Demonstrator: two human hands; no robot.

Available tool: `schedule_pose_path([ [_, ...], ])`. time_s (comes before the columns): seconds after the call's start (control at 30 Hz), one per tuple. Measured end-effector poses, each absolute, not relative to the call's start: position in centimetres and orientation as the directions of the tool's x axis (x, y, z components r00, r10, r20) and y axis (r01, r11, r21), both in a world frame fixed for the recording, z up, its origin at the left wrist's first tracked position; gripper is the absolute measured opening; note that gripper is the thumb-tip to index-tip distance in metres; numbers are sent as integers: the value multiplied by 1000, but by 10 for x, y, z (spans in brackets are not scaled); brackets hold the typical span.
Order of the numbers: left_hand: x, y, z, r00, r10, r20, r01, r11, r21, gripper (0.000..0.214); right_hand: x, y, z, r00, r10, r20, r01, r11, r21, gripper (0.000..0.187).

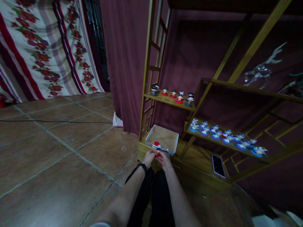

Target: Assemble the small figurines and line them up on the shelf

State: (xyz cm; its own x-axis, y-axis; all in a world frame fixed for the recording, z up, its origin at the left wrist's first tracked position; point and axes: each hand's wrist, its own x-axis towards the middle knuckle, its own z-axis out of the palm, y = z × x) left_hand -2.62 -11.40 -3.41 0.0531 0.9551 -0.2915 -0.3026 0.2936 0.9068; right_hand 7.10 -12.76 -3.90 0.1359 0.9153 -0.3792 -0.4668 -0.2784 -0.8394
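Note:
Between both hands, just in front of an open box (163, 134), is a small figurine (158, 152) with a dark head and red clothing. My left hand (150, 156) pinches it from the left, a dark band on that wrist. My right hand (165, 160) holds it from the right, fingers curled beneath. Inside the box, near its front edge, lie a round red base (156, 143) and some small pale and dark pieces that I cannot make out.
Similar figurines on red and dark bases stand on the upper left shelf (169, 100). Several blue-and-white figurines (216, 134) line the lower right shelf. A phone (218, 165) lies on the bottom board. A clear deer ornament (262, 67) stands higher right. A black cable (56, 121) crosses the tiled floor.

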Motion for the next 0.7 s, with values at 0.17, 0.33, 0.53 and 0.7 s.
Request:
schedule_pose_path([
  [0.17, -22, -110, -35, 96, 956, -278, -312, 294, 903, 23, 77, -126, -38, 152, 913, -379, -498, -261, -827, 24],
  [0.33, -22, -109, -40, 104, 962, -254, -333, 274, 902, 35, 77, -127, -39, 144, 922, -360, -513, -242, -824, 25],
  [0.53, -28, -106, -45, 99, 962, -253, -320, 271, 908, 39, 74, -128, -41, 119, 934, -336, -488, -240, -839, 30],
  [0.7, -31, -107, -44, 108, 963, -249, -312, 271, 911, 39, 73, -128, -41, 123, 936, -331, -454, -243, -857, 33],
])
